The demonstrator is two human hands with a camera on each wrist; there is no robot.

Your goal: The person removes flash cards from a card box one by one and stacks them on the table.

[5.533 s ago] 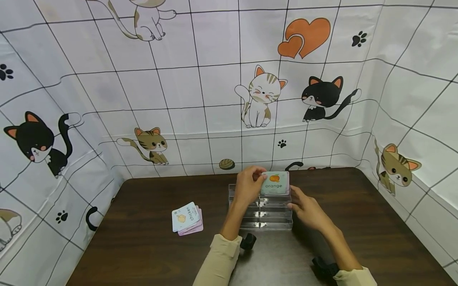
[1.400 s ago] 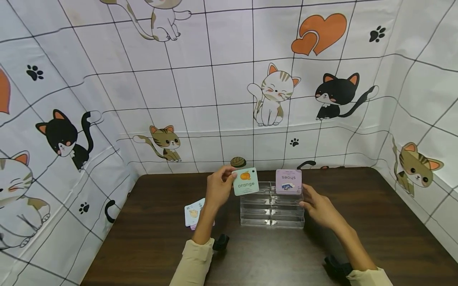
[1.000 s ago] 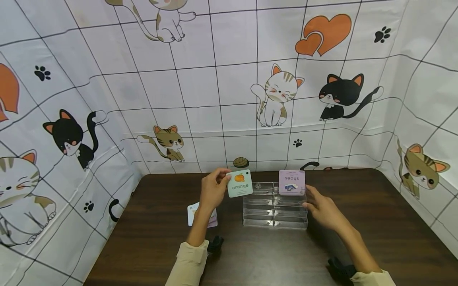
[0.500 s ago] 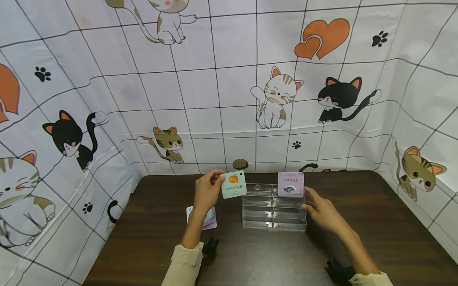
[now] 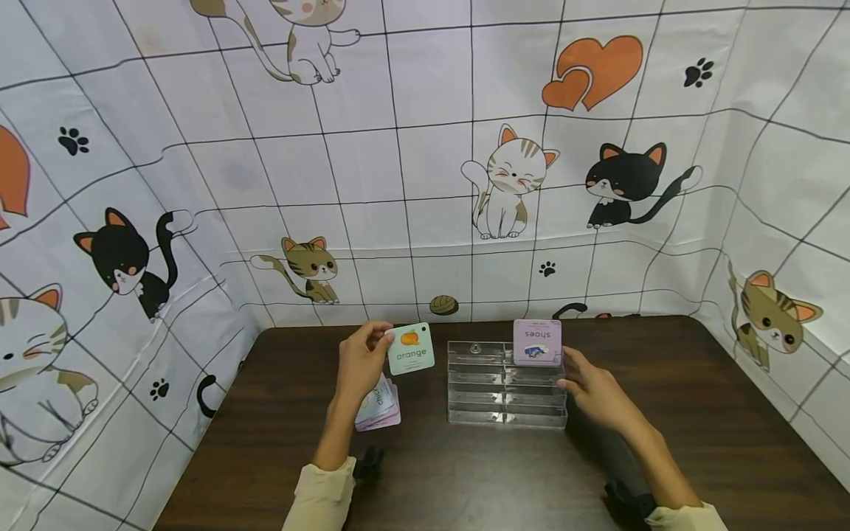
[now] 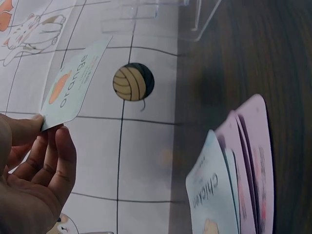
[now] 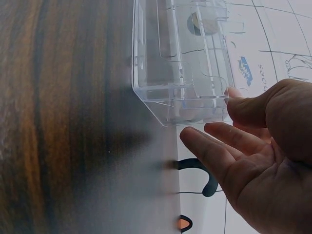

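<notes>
My left hand (image 5: 361, 361) pinches the pale green "orange" flash card (image 5: 410, 349) by its left edge, left of the clear tiered plastic rack (image 5: 475, 398). In the left wrist view this flash card (image 6: 73, 87) is held up between thumb and fingers. Beneath my left hand a small stack of cards (image 5: 380, 404) lies on the table, partly hidden; a "Chicken" card (image 6: 209, 190) tops it, with pink ones under. A purple "shoes" card (image 5: 537, 343) stands upside down in the rack's top right slot. At the rack's right side my right hand (image 5: 598, 387) rests its loosely bent fingers.
The dark wooden table (image 5: 505, 479) reaches back to a white sheet (image 5: 425, 162) printed with cats and grid lines. Black straps (image 5: 368, 462) sit at both wrists. The rack's lower tiers show no cards.
My left hand has lifted the "orange" card out of the rack's top right slot and carried it left, above the stack. The "shoes" card behind it came into view. My right hand stays put.
</notes>
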